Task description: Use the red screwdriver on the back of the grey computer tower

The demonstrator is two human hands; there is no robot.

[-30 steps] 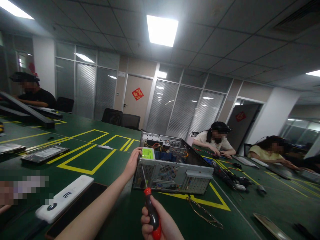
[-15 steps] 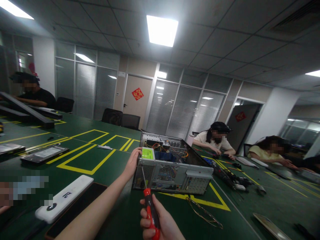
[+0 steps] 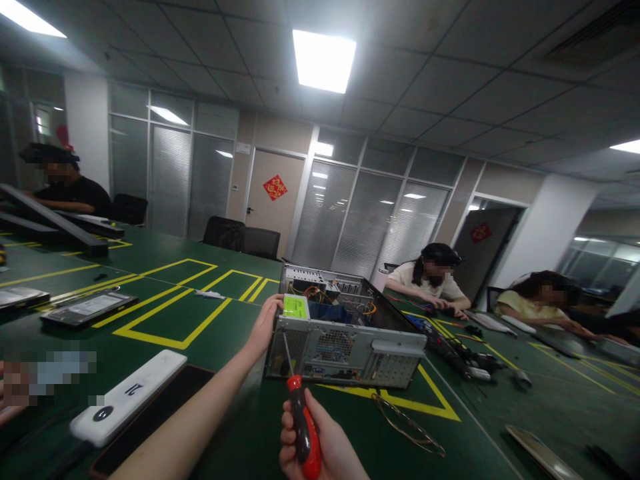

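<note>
An open desktop computer case (image 3: pixel 345 333) lies on its side on the green table (image 3: pixel 210 333), its rear panel toward me, a green-labelled power supply (image 3: pixel 296 306) at its upper left corner. My left hand (image 3: pixel 264 327) grips that left top corner of the case, fingers curled over the edge. My right hand (image 3: pixel 320 447) is closed around the red and black handle of a screwdriver (image 3: pixel 300 417). Its shaft points up at the left end of the rear panel.
A white flat device (image 3: pixel 127 397) and a dark panel (image 3: pixel 150 420) lie near left. Dark boards (image 3: pixel 90 307) lie further left. Cables and tools (image 3: pixel 465 360) sit right of the case, a wire loop (image 3: pixel 410 427) in front. Three people sit around the table.
Almost nothing has moved. My right hand turned the screwdriver handle slightly in place; my left hand stayed on the case corner.
</note>
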